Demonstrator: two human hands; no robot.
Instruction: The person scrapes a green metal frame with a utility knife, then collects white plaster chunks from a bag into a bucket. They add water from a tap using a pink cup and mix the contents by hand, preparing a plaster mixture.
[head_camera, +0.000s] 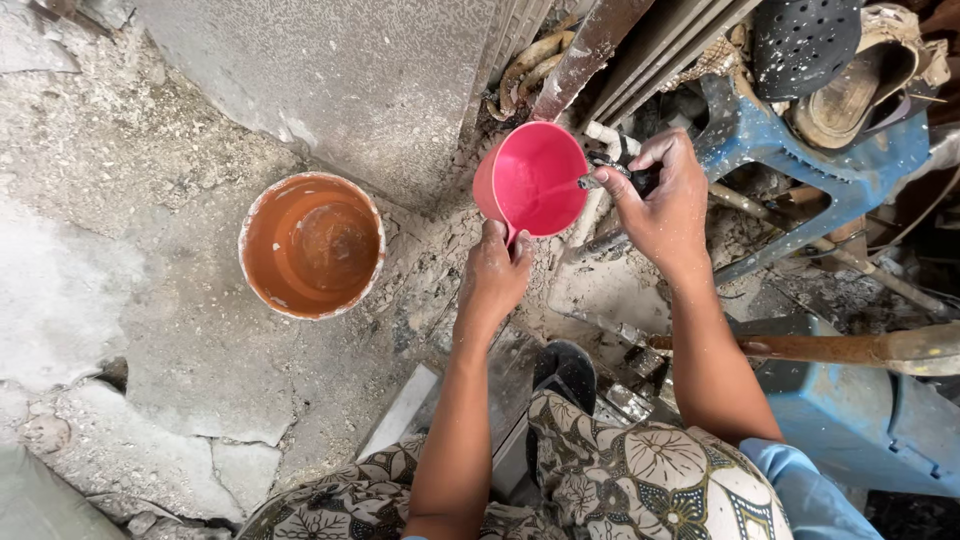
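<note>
The left hand (493, 268) reaches forward with a straight forearm, its grip clenched around the handle of a round pink plastic scoop (532, 179), held mouth-up. At three o'clock of the scoop, the right hand (662, 203) bends at the wrist, fingers pinching a small dark tap (608, 170) just over the rim. An orange mortar-crusted bucket (312, 245) stands on the cracked concrete floor (150, 350) at nine o'clock, well apart.

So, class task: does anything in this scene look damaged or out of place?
Yes. The concrete floor is cracked into slabs at lower left, with rubble around the orange bucket. A perforated sandal lies among the clutter at upper right.
</note>
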